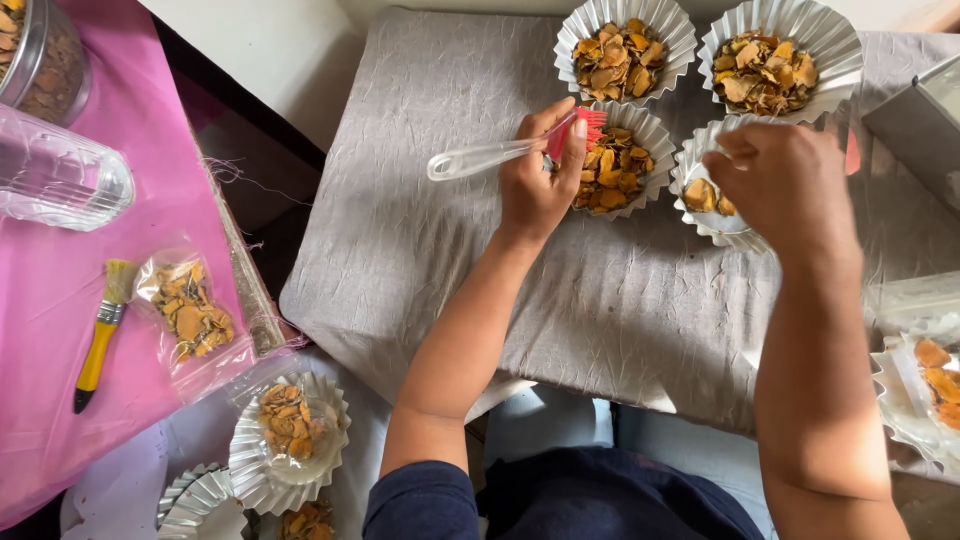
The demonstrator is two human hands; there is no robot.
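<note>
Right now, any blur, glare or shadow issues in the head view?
Head view: soft daylight, only faint shadows on the grey cloth; right hand is slightly motion-blurred over a foil cup; left hand with the red brush is sharp; bright glare on the plastic bottle and the top foil cup rims.

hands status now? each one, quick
Left hand: closed on the clear-handled brush with red bristles.
Right hand: fingers curled over a fluted foil cup; whether it grips anything cannot be told.
</note>
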